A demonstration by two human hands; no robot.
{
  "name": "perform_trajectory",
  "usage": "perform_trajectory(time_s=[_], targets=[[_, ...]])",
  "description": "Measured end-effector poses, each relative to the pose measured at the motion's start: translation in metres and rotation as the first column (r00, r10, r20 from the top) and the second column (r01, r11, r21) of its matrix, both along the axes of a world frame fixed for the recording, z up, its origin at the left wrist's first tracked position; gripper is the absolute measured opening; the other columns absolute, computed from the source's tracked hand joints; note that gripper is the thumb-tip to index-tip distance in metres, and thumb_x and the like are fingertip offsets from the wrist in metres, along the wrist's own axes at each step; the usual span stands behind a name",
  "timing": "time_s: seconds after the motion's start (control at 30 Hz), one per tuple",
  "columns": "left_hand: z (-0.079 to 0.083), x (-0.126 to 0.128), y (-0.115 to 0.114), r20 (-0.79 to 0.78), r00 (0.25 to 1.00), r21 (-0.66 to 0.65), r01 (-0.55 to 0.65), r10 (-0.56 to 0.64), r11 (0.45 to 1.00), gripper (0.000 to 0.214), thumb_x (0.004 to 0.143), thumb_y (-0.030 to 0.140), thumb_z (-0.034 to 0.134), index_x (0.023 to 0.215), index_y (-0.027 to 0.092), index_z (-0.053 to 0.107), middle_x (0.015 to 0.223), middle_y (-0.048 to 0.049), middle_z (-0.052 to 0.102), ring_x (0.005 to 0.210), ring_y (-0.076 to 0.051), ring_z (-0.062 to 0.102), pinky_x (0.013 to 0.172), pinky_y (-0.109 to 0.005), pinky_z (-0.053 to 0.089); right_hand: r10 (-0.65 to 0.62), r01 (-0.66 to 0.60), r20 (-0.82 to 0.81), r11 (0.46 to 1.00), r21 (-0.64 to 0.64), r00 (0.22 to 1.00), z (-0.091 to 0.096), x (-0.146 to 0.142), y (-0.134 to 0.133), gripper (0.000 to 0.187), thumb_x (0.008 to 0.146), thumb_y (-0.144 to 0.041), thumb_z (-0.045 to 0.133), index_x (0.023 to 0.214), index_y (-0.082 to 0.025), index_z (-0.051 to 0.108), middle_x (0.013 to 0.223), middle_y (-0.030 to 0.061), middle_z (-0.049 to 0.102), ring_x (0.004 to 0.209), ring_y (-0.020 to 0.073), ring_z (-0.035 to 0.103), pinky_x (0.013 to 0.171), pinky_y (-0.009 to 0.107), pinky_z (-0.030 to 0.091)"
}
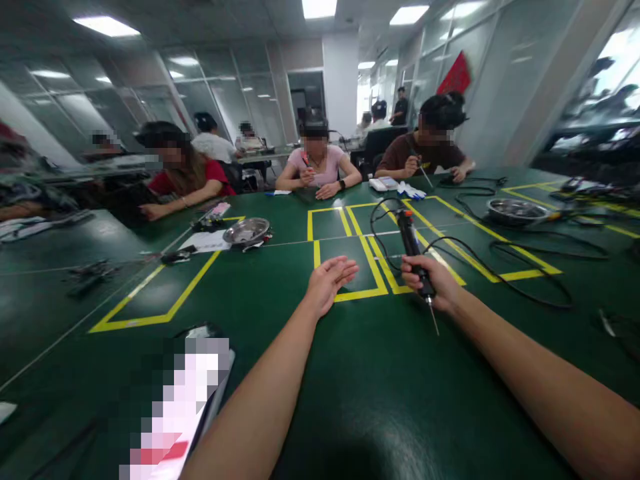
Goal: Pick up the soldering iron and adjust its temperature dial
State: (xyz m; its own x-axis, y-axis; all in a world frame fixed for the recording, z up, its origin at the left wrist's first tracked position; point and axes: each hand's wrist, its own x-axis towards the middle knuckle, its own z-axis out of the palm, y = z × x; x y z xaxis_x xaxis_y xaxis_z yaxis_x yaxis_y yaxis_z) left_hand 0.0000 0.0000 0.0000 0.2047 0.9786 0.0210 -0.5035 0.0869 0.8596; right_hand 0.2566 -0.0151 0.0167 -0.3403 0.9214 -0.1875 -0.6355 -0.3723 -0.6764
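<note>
My right hand (437,283) is wrapped round a black electric screwdriver (412,241) with an orange part near its top. Its thin metal bit points down toward me, and a black cord loops from its upper end. To the left, my left hand (331,283) holds nothing; its fingers are stretched out and slightly curled, palm turned inward. It hovers over or rests on the green table (370,380) by a yellow tape outline (360,293); I cannot tell whether it touches.
A metal bowl (247,231) stands on the left by white paper (206,241), another metal bowl (517,211) on the right. Black cable (540,247) snakes across the right side. A lit, blurred-out screen (185,400) lies near my left forearm. Several people sit across the table.
</note>
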Motion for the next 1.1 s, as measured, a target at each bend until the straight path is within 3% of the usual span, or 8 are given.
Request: perform_trajectory(time_s=[0.17, 0.3, 0.57, 0.7, 0.8, 0.93, 1.0, 1.1], targets=[[-0.002, 0.004, 0.000, -0.016, 1.000, -0.015, -0.017, 0.017, 1.000, 0.023, 0.082, 0.022, 0.072, 0.095, 0.012, 0.057, 0.102, -0.0147, 0.072, 0.094, -0.021, 0.071, 0.092, -0.038, 0.052, -0.208, 0.202, -0.422, 0.978, -0.059, 0.883, -0.001, 0.069, 0.014, 0.027, 0.078, -0.008, 0.056, 0.100, -0.018, 0.046, 0.074, -0.0013, 0.052, 0.054, 0.0050, 0.052, 0.042, 0.012, 0.051], [-0.002, 0.003, 0.001, -0.030, 0.999, -0.012, -0.024, 0.024, 1.000, 0.023, 0.081, 0.023, 0.073, 0.091, 0.013, 0.055, 0.100, -0.0144, 0.073, 0.091, -0.019, 0.071, 0.090, -0.036, 0.053, -0.316, 0.290, -0.560, 0.947, -0.138, 0.766, -0.017, 0.107, 0.020, 0.031, 0.073, -0.006, 0.052, 0.098, -0.021, 0.041, 0.072, -0.0028, 0.048, 0.052, 0.0066, 0.052, 0.040, 0.015, 0.053], [-0.004, -0.003, 0.000, -0.050, 0.999, -0.002, -0.011, 0.011, 1.000, 0.021, 0.083, 0.022, 0.072, 0.089, 0.013, 0.054, 0.100, -0.0138, 0.072, 0.090, -0.018, 0.071, 0.088, -0.034, 0.053, -0.380, 0.368, -0.613, 0.917, -0.153, 0.692, -0.023, 0.107, 0.019, 0.031, 0.068, -0.006, 0.052, 0.092, -0.022, 0.039, 0.070, -0.0032, 0.046, 0.051, 0.0064, 0.053, 0.037, 0.012, 0.051], [-0.003, -0.002, 0.000, -0.040, 0.999, 0.006, 0.001, 0.000, 1.000, 0.020, 0.084, 0.024, 0.071, 0.090, 0.012, 0.056, 0.101, -0.0142, 0.072, 0.092, -0.019, 0.071, 0.087, -0.034, 0.053, -0.470, 0.439, -0.458, 0.880, -0.180, 0.755, -0.019, 0.101, 0.020, 0.025, 0.068, -0.008, 0.052, 0.088, -0.020, 0.042, 0.068, -0.0028, 0.049, 0.050, 0.0040, 0.052, 0.038, 0.008, 0.048], [-0.003, -0.002, 0.000, -0.031, 0.999, 0.021, -0.008, 0.008, 1.000, 0.024, 0.081, 0.027, 0.073, 0.093, 0.012, 0.059, 0.097, -0.0117, 0.071, 0.088, -0.018, 0.070, 0.084, -0.031, 0.054, -0.582, 0.572, -0.130, 0.813, -0.105, 0.803, -0.014, 0.087, 0.022, 0.018, 0.070, -0.011, 0.057, 0.082, -0.019, 0.045, 0.065, -0.0020, 0.054, 0.049, 0.0044, 0.054, 0.037, 0.007, 0.045], [-0.004, -0.003, 0.000, -0.025, 0.999, 0.029, -0.045, 0.045, 0.999, 0.037, 0.071, 0.022, 0.082, 0.102, 0.013, 0.063, 0.078, -0.0010, 0.066, 0.071, -0.011, 0.066, 0.075, -0.025, 0.053, -0.703, 0.654, 0.276, 0.711, 0.256, 0.656, -0.006, 0.052, 0.018, 0.021, 0.070, -0.021, 0.070, 0.084, -0.018, 0.054, 0.072, 0.0014, 0.065, 0.053, 0.0098, 0.060, 0.037, 0.015, 0.048], [-0.005, -0.004, 0.001, -0.017, 0.999, 0.024, -0.038, 0.039, 0.999, 0.037, 0.069, 0.021, 0.083, 0.100, 0.014, 0.063, 0.073, 0.0009, 0.064, 0.067, -0.009, 0.064, 0.074, -0.025, 0.052, -0.647, 0.525, 0.354, 0.759, 0.385, 0.676, -0.002, 0.032, 0.011, 0.029, 0.071, -0.027, 0.075, 0.092, -0.019, 0.057, 0.077, 0.0024, 0.068, 0.054, 0.0115, 0.062, 0.039, 0.019, 0.050], [-0.007, -0.005, 0.002, -0.006, 1.000, 0.019, -0.023, 0.023, 1.000, 0.033, 0.071, 0.024, 0.081, 0.097, 0.013, 0.064, 0.075, -0.0010, 0.065, 0.069, -0.010, 0.065, 0.076, -0.026, 0.052, -0.435, 0.280, 0.467, 0.887, 0.366, 0.770, 0.002, 0.002, -0.004, 0.033, 0.077, -0.037, 0.073, 0.099, -0.019, 0.057, 0.079, 0.0034, 0.068, 0.054, 0.0129, 0.062, 0.038, 0.021, 0.048]])
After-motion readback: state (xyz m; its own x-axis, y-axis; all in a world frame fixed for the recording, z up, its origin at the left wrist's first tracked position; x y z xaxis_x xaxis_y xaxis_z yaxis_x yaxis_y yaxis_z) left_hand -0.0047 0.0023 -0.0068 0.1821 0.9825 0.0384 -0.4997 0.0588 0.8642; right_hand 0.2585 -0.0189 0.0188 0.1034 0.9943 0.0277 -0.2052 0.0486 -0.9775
